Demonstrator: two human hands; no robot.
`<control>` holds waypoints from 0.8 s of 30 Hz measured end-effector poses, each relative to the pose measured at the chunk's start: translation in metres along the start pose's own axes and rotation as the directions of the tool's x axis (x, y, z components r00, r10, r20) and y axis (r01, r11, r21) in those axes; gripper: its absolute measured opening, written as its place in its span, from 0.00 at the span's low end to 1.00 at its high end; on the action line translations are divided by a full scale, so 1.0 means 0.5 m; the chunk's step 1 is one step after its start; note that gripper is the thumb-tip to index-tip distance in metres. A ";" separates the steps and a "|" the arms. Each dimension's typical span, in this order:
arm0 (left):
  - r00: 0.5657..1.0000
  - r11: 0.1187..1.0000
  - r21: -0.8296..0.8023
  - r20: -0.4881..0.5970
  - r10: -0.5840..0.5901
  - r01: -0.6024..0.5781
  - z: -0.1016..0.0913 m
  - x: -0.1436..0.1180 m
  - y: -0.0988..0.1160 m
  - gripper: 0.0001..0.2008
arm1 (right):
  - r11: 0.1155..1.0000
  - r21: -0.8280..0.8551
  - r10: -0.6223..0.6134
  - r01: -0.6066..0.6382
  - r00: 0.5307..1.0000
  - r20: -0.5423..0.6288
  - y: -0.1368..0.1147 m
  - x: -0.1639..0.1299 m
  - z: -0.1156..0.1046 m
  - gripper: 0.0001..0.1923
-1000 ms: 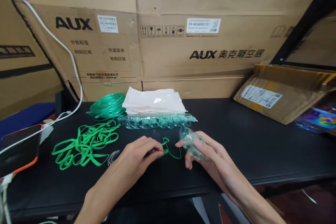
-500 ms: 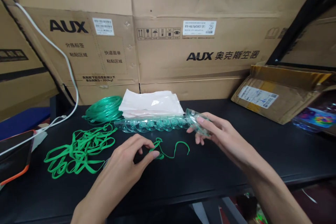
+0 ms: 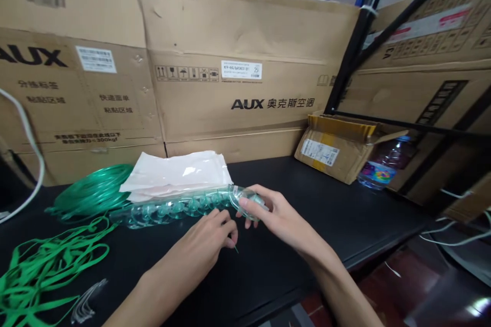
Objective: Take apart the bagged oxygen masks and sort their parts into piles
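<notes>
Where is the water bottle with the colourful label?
In the head view the water bottle lies on its side at the right end of the black table, just right of the open cardboard box and beside the dark shelf frame.

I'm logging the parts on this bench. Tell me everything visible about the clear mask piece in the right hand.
The mask piece is clear, faintly green-tinted plastic, cup-shaped with a rounded rim, lying tilted on its side. The right hand grips it with fingers over its top. It sits at the right end of the row of nested masks on the black table, apparently touching the row. Finer details are unclear.
</notes>
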State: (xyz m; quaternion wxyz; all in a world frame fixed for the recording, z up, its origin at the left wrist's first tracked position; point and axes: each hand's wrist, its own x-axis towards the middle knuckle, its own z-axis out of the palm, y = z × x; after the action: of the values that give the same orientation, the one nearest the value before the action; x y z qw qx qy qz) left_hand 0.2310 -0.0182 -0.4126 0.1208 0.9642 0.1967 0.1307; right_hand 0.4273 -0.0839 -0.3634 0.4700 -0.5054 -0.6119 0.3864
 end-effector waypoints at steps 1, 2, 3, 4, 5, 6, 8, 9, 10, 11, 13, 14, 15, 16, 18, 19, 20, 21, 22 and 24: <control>1.000 1.000 0.001 -0.007 -0.014 0.014 0.002 -0.001 -0.004 0.12 | 1.000 0.016 0.006 -0.006 1.000 -0.005 0.003 0.001 0.003 0.19; 0.999 1.000 0.005 -0.020 -0.027 0.027 0.001 -0.004 -0.008 0.12 | 0.999 0.042 0.007 -0.006 1.000 -0.018 0.006 0.002 0.008 0.19; 0.998 0.999 0.007 -0.040 -0.041 0.041 -0.002 -0.008 -0.010 0.13 | 0.997 0.080 0.005 -0.002 0.999 -0.040 0.008 0.002 0.015 0.20; 0.996 0.999 0.003 -0.069 -0.053 0.053 -0.006 -0.014 -0.012 0.13 | 0.993 0.119 0.004 0.004 0.998 -0.067 0.010 0.001 0.024 0.20; 0.993 0.998 -0.011 -0.105 -0.060 0.059 -0.013 -0.020 -0.013 0.14 | 0.988 0.153 0.005 0.010 0.995 -0.098 0.011 0.000 0.034 0.20; 0.988 0.998 -0.037 -0.145 -0.061 0.056 -0.020 -0.027 -0.015 0.14 | 0.984 0.179 0.011 0.013 0.991 -0.132 0.013 -0.004 0.045 0.20; 0.970 0.993 -0.109 -0.230 -0.073 0.049 -0.033 -0.039 -0.017 0.14 | 0.978 0.207 0.038 0.001 0.982 -0.184 0.017 -0.014 0.063 0.20; 0.960 0.988 -0.151 -0.267 -0.085 0.046 -0.039 -0.043 -0.018 0.13 | 0.978 0.208 0.056 -0.013 0.979 -0.199 0.020 -0.021 0.070 0.20; 0.950 0.980 -0.196 -0.296 -0.102 0.044 -0.043 -0.046 -0.019 0.11 | 0.978 0.205 0.074 -0.030 0.975 -0.211 0.025 -0.028 0.076 0.19; 0.941 0.969 -0.243 -0.313 -0.126 0.049 -0.046 -0.047 -0.020 0.10 | 0.978 0.203 0.094 -0.049 0.972 -0.217 0.030 -0.034 0.080 0.19; 0.931 0.943 -0.326 -0.322 -0.173 0.062 -0.049 -0.048 -0.020 0.08 | 0.973 0.214 0.129 -0.082 0.969 -0.213 0.041 -0.044 0.085 0.20; 0.928 0.933 -0.355 -0.322 -0.187 0.065 -0.049 -0.048 -0.019 0.08 | 0.968 0.232 0.144 -0.094 0.967 -0.211 0.046 -0.047 0.087 0.21; 0.926 0.925 -0.375 -0.322 -0.197 0.066 -0.050 -0.047 -0.018 0.08 | 0.960 0.258 0.161 -0.105 0.965 -0.208 0.050 -0.049 0.089 0.23; 0.926 0.919 -0.388 -0.319 -0.200 0.065 -0.051 -0.047 -0.017 0.08 | 0.952 0.284 0.175 -0.112 0.962 -0.207 0.054 -0.050 0.090 0.24; 0.928 0.911 -0.407 -0.314 -0.201 0.060 -0.052 -0.047 -0.016 0.08 | 0.943 0.306 0.197 -0.129 0.959 -0.203 0.059 -0.050 0.094 0.25; 0.930 0.907 -0.417 -0.309 -0.201 0.057 -0.052 -0.048 -0.016 0.07 | 0.944 0.299 0.202 -0.136 0.958 -0.203 0.060 -0.050 0.096 0.25; 0.931 0.902 -0.428 -0.305 -0.199 0.053 -0.052 -0.048 -0.016 0.07 | 0.948 0.284 0.204 -0.141 0.957 -0.205 0.060 -0.049 0.097 0.25; 0.933 0.898 -0.438 -0.302 -0.195 0.046 -0.051 -0.048 -0.017 0.07 | 0.953 0.265 0.203 -0.144 0.956 -0.211 0.060 -0.049 0.099 0.25; 0.934 0.894 -0.447 -0.302 -0.190 0.037 -0.050 -0.049 -0.018 0.06 | 0.958 0.248 0.201 -0.145 0.955 -0.218 0.061 -0.048 0.100 0.24; 0.935 0.891 -0.454 -0.304 -0.181 0.025 -0.048 -0.049 -0.021 0.06 | 0.964 0.229 0.192 -0.138 0.954 -0.232 0.061 -0.046 0.102 0.24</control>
State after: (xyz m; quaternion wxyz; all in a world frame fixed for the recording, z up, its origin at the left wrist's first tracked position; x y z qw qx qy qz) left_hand 0.1982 -0.0146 -0.3981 0.3084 0.8622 0.2314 0.3286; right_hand 0.3872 -0.1005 -0.4099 0.5606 -0.5475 -0.4582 0.4196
